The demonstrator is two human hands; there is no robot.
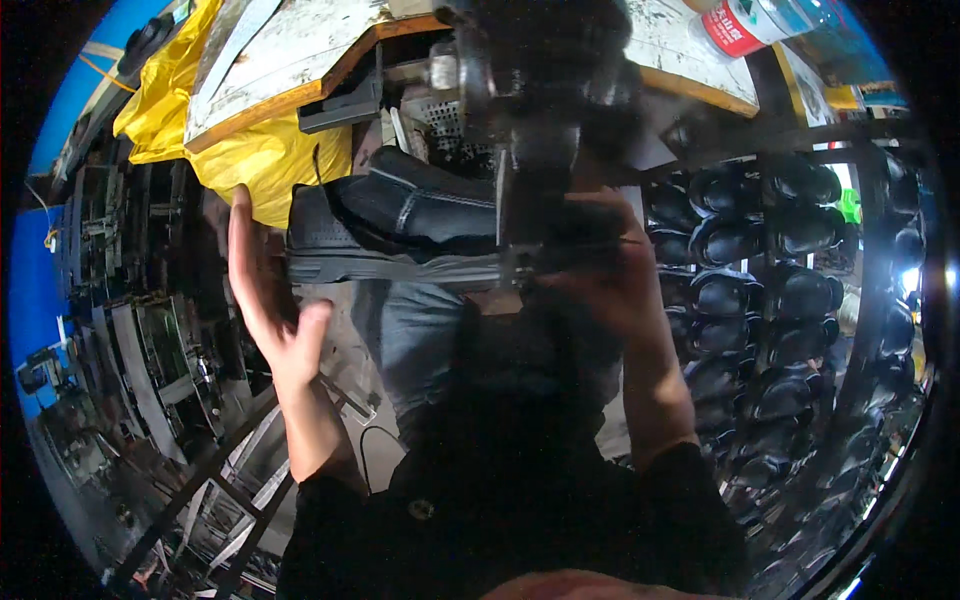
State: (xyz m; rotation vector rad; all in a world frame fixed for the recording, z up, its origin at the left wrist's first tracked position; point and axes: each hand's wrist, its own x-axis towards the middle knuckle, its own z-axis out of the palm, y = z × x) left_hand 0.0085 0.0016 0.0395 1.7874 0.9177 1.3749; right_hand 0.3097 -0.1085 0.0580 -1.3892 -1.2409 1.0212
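Observation:
A black leather shoe (420, 205) with a thick dark sole lies sideways across the middle, level, its heel end to the left. The dark upright part of a machine (535, 150) stands in front of it and hides its right end. My left hand (268, 290) is just off the heel, thumb and fingers apart, with nothing in it. My right hand (625, 265) is in shadow at the shoe's right end, fingers curled round it; part of the hand is hidden by the machine.
A white worktop (300, 50) with a worn wooden edge runs along the far side, with a yellow plastic bag (265, 165) at its left. A bottle with a red label (740, 28) lies far right. Racks of black shoes (770, 300) fill the right; metal parts (150, 370) stand left.

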